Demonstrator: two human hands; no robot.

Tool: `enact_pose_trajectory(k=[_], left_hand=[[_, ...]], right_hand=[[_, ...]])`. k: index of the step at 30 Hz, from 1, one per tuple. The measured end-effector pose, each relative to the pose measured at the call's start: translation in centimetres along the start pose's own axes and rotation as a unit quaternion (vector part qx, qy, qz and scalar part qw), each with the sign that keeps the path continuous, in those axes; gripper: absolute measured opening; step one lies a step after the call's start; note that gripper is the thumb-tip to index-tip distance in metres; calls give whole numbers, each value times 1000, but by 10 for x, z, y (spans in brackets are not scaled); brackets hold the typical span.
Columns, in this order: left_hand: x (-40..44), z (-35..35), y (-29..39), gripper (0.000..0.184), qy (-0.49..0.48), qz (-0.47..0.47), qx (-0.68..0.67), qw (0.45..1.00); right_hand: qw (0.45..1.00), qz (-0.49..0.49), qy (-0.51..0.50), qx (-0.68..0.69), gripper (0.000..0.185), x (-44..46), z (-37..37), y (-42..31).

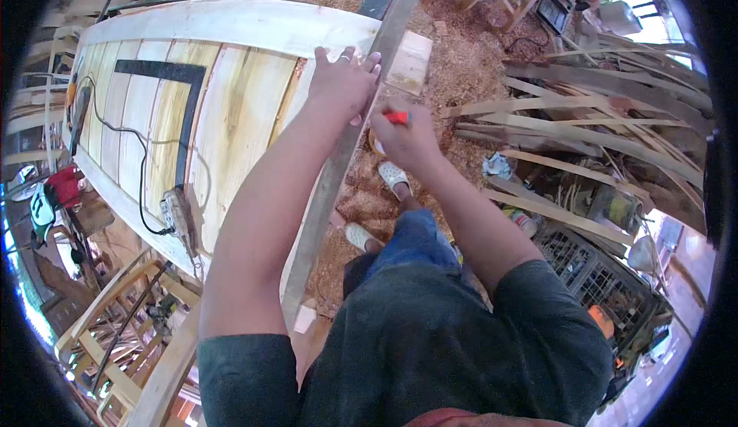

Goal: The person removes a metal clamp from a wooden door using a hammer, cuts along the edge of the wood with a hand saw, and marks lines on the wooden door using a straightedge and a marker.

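My left hand [344, 83] lies with fingers spread across the edge of a pale wooden panel [238, 104] and a long grey wooden board [329, 189]. The board runs along the panel's near side. Just right of the board, my right hand [411, 141] is closed around a small red object [397, 118]; most of it is hidden in the fingers, so its kind is unclear. A black framing square [197, 93] lies flat on the panel. Near the panel's lower edge sits a corded power tool [178, 215], its dark cord curving over the planks.
Another tool [79, 116] lies at the panel's far left end. Sawdust [461, 66] covers the floor around my feet. Long wood strips [584, 123] are piled to the right, above a dark plastic crate [592, 273]. A wooden chair frame [115, 335] stands at lower left.
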State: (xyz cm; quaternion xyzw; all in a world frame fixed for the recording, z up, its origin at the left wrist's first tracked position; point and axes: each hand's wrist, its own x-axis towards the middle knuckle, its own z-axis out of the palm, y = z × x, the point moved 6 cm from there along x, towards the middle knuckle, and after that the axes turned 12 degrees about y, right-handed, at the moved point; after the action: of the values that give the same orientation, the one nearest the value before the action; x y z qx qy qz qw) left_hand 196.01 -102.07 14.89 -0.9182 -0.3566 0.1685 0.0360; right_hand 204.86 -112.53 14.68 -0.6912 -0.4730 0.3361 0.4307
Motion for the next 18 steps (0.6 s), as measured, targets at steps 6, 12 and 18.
enact_pose_trajectory(k=[6, 12, 18], left_hand=[[-49, 9, 11, 66, 12, -52, -54, 997], [-228, 67, 44, 54, 59, 7, -75, 995], [-450, 123, 72, 73, 34, 71, -110, 991]], right_hand=[[997, -76, 10, -31, 20, -80, -37, -5], [998, -29, 43, -31, 20, -206, -43, 21], [982, 182, -12, 52, 26, -400, 37, 10]])
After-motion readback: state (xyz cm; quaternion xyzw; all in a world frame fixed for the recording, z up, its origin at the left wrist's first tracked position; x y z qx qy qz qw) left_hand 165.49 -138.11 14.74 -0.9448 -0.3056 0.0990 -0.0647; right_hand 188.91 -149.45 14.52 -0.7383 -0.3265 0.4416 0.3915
